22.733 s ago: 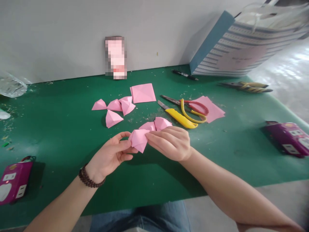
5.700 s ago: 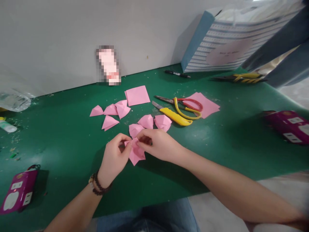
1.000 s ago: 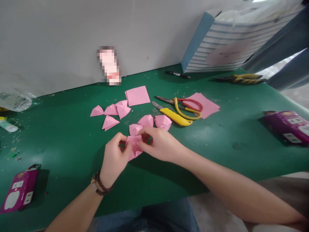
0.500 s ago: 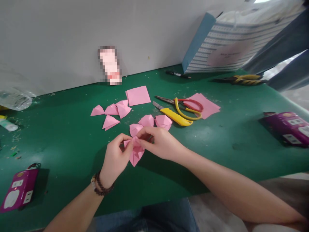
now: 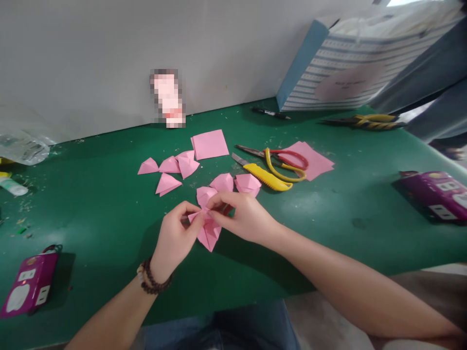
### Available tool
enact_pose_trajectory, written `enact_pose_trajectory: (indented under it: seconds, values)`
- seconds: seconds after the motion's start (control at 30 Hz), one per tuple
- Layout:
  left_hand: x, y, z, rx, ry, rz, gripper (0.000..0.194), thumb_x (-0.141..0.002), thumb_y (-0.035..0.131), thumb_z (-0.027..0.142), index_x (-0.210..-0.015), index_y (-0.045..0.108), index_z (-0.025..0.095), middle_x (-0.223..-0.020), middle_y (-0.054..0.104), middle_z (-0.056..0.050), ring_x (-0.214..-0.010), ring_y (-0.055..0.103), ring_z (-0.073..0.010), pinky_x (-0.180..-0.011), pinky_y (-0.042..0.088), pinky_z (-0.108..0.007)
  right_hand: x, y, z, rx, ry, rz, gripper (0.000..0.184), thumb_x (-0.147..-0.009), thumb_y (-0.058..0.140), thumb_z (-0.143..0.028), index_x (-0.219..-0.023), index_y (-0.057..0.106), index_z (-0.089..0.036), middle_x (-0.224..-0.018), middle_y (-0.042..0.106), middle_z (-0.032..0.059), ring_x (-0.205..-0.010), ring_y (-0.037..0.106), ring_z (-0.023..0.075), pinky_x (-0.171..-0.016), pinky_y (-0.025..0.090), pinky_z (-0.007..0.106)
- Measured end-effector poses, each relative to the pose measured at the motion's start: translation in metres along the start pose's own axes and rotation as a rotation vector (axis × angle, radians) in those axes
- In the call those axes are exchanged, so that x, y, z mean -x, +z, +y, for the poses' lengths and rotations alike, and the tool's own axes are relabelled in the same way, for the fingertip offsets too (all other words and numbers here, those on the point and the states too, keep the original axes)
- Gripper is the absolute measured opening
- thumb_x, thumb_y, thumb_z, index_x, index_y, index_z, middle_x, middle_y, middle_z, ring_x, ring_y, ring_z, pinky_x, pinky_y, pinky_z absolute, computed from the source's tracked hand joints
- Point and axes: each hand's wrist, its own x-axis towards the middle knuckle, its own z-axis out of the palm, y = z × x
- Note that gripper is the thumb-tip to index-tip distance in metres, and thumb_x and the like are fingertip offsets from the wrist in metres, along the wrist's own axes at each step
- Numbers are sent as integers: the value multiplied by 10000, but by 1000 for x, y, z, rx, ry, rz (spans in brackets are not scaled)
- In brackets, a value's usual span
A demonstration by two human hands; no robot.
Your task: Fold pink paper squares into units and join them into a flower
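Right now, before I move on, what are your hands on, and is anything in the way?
Left hand, right hand pinching folded pink paper. Loose folded pieces just ahead.

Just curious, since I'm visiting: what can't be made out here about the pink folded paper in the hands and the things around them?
Head view:
Inner folds of the pink folded paper: hidden by the left hand and right hand.
Upright item against the white wall: pixelated blur.
Purple plastic power strip: cut off by the right edge.

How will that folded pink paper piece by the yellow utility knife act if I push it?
The folded pink paper piece is probably light, so a push would likely slide or tip it. Its thin creased sheet would likely crush if squeezed.
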Motion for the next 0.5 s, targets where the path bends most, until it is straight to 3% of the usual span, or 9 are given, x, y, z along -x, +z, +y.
enact_pose_trajectory:
  seconds: [0.23, 0.37, 0.5]
  values:
    - [-1, 1, -1, 125, -48, -46, 100, -800, 573, 216, -714, 613, 185, -690, 628, 15, -642, 586, -130, -597, 462, -234, -1, -4, 1, 67, -131, -63, 165, -779, 533, -61, -833, 632, -180, -771, 675, -5, -660, 606, 100, -596, 475, 203]
    - [-1, 1, -2, 156, -83, -62, 99, -794, 581, 237, -725, 628, 183, -700, 645, 6, -641, 594, -137, -596, 463, -245, -1, -10, 1, 211, -261, -114, 130, -855, 528, -124, -865, 645, -181, -796, 683, 22, -726, 612, 126, -650, 461, 235]
    - [0, 1, -1, 131, -63, -51, 105, -798, 566, 233, -716, 611, 187, -704, 647, 5, -647, 603, -140, -596, 476, -247, -1, -12, -2, 231, -240, -126, 135, -899, 531, -216, -835, 643, -173, -768, 676, 28, -702, 605, 126, -639, 449, 241]
